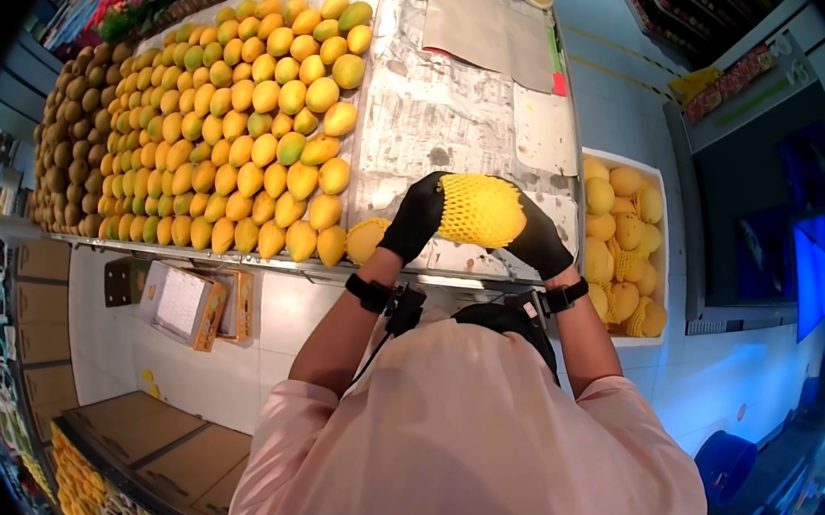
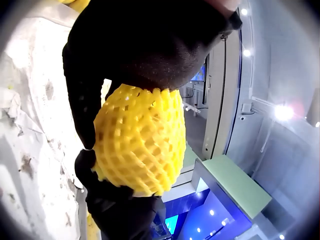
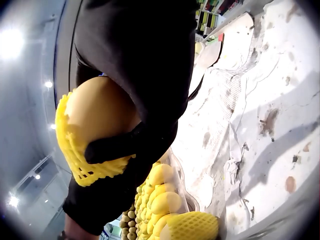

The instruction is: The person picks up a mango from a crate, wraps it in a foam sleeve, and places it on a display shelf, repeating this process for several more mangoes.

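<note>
Both black-gloved hands hold a yellow melon (image 1: pixel 476 213) above the table's front edge. A yellow foam net sleeve (image 2: pixel 142 140) wraps much of it. In the right wrist view the melon's smooth pale-yellow skin (image 3: pixel 97 107) shows bare on the right hand's side. My left hand (image 1: pixel 416 219) grips the netted end, fingers curled round it. At the bare end, my right hand (image 1: pixel 538 239) grips the melon, its palm side hidden. Just left of the left hand, another netted melon (image 1: pixel 366 240) lies on the table beside the mangoes.
Rows of mangoes (image 1: pixel 248 124) cover the table's left side, with brown round fruit (image 1: pixel 74 142) beyond. A stained white sheet (image 1: pixel 420 136) covers the middle, under flat cardboard (image 1: pixel 490 33). A white foam box (image 1: pixel 659 232) of melons stands at the right. Cartons (image 1: pixel 186 301) lie on the floor.
</note>
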`<act>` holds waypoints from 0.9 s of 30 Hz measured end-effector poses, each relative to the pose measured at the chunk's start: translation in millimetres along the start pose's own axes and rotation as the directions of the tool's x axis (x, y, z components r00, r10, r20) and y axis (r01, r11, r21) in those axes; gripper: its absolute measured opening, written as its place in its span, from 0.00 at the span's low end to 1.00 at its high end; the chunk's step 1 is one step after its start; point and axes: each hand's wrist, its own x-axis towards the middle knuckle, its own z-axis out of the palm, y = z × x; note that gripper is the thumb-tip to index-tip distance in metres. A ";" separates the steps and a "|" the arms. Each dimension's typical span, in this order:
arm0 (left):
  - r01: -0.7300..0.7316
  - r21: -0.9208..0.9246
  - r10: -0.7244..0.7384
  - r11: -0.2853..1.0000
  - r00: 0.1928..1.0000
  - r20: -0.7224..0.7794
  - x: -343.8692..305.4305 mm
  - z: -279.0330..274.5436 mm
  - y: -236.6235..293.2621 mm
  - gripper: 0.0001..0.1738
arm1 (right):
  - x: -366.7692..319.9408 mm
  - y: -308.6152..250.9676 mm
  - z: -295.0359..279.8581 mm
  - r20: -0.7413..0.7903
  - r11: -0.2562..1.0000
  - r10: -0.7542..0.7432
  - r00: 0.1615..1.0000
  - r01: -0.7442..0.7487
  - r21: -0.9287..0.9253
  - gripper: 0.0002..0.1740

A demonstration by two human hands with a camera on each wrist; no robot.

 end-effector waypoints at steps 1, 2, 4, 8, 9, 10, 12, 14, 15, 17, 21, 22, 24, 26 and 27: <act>0.050 -0.043 -0.049 0.998 0.998 0.028 -1.4 -4.3 -6.2 0.18 | -0.4 6.4 -0.6 0.011 0.984 0.048 0.999 -0.049 0.169 0.33; 0.102 -0.084 -0.098 0.991 0.994 0.057 -3.0 -7.5 -9.0 0.19 | -1.0 17.2 -1.3 0.030 0.938 0.093 0.995 -0.098 0.332 0.33; 0.214 -0.399 -0.180 0.892 0.976 0.120 -10.8 -10.6 15.4 0.22 | -1.0 24.4 -0.4 0.041 0.825 0.147 0.988 -0.146 0.547 0.32; 0.216 -0.664 -0.143 0.716 0.976 0.163 -12.7 -6.0 23.4 0.29 | 5.9 15.2 4.9 -0.015 0.883 0.080 0.997 -0.064 0.464 0.30; 0.168 -0.648 -0.127 0.743 0.986 0.110 -13.5 -3.5 25.3 0.29 | 8.6 7.9 5.6 0.000 0.853 0.084 0.997 -0.072 0.518 0.32; 0.121 -0.628 -0.109 0.768 0.992 0.058 -15.9 -0.3 27.3 0.28 | 11.3 0.6 6.4 0.016 0.818 0.087 0.996 -0.081 0.569 0.33; -0.023 -0.310 0.014 0.951 0.999 -0.029 -14.4 -0.6 32.9 0.28 | 14.2 -13.6 5.1 0.084 0.599 0.160 0.983 -0.164 0.783 0.40; -0.213 0.353 0.226 0.911 0.974 0.003 -11.4 -8.4 36.2 0.29 | 16.9 -26.4 2.9 0.125 0.488 0.210 0.970 -0.215 0.846 0.46; -0.173 0.146 0.179 0.974 0.984 -0.028 -11.5 -8.2 34.5 0.28 | 16.3 -21.1 0.3 0.103 0.568 0.217 0.971 -0.211 0.795 0.46; -0.081 -0.283 0.067 0.956 0.996 -0.057 -11.4 -4.4 26.4 0.28 | 14.0 -10.8 1.9 0.081 0.603 0.247 0.966 -0.218 0.767 0.41; 0.092 -0.841 -0.115 0.533 0.993 0.036 -10.0 5.3 22.6 0.29 | 15.2 -6.3 7.1 -0.100 0.868 0.207 0.973 -0.136 0.478 0.37; 0.137 -0.871 -0.137 0.472 0.987 0.081 -15.7 8.5 25.2 0.30 | 16.7 -9.4 9.2 -0.171 0.964 0.133 0.976 -0.087 0.253 0.38; 0.168 -0.877 -0.155 0.451 0.982 0.108 -20.6 12.0 20.2 0.33 | 18.0 -29.0 14.5 -0.159 0.998 0.060 0.986 -0.055 0.034 0.46; 0.208 -0.937 -0.119 0.282 0.976 0.181 -18.7 13.0 8.8 0.32 | 16.8 -37.7 19.9 -0.108 0.999 0.007 0.994 -0.013 -0.053 0.48; 0.202 -0.947 -0.130 0.248 0.976 0.174 -18.9 13.4 5.6 0.31 | 17.6 -35.4 19.2 -0.094 0.980 -0.063 0.994 0.043 -0.194 0.50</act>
